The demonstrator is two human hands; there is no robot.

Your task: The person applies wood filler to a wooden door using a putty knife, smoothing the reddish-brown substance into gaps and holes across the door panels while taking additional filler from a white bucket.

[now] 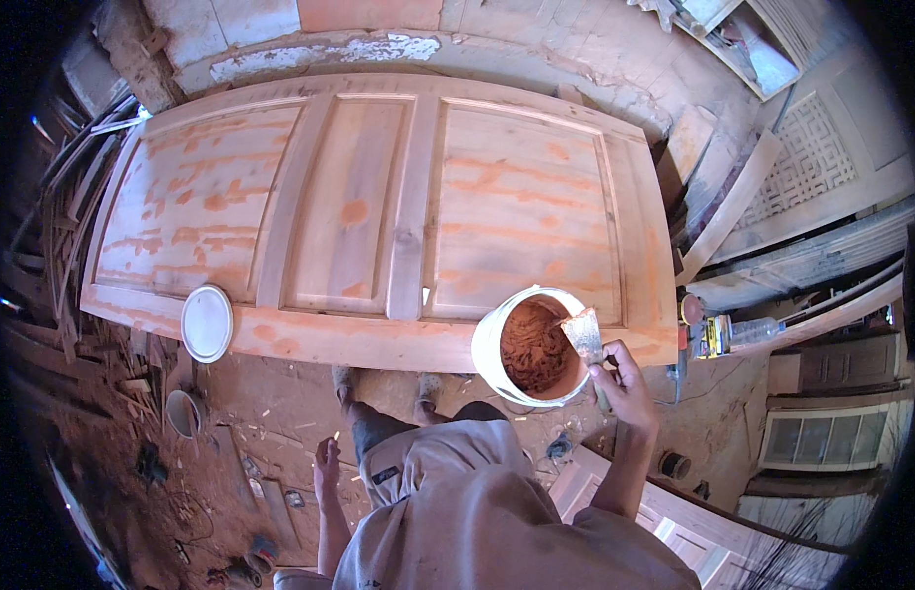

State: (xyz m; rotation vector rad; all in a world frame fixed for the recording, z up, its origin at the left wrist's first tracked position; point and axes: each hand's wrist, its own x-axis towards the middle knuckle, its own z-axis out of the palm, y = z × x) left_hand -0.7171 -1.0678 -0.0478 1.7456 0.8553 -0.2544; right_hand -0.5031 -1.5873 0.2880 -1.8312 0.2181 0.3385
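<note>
My right hand is closed around the handle of a putty knife. The knife's wide, smeared blade leans over the rim of a white bucket. Inside the bucket is thick orange-brown filler. The bucket stands at the front edge of a large wooden door lying flat, with orange filler streaks across its panels. Low beside my body, my left hand has its fingers bent together, with a small pale stick at the fingertips. A round white lid rests on the door's front left edge.
Stacked wood strips line the left side. Several doors and boards lean at the right, near a clear plastic bottle. Another panelled door lies behind me at lower right. A pail and scraps sit on the dusty floor.
</note>
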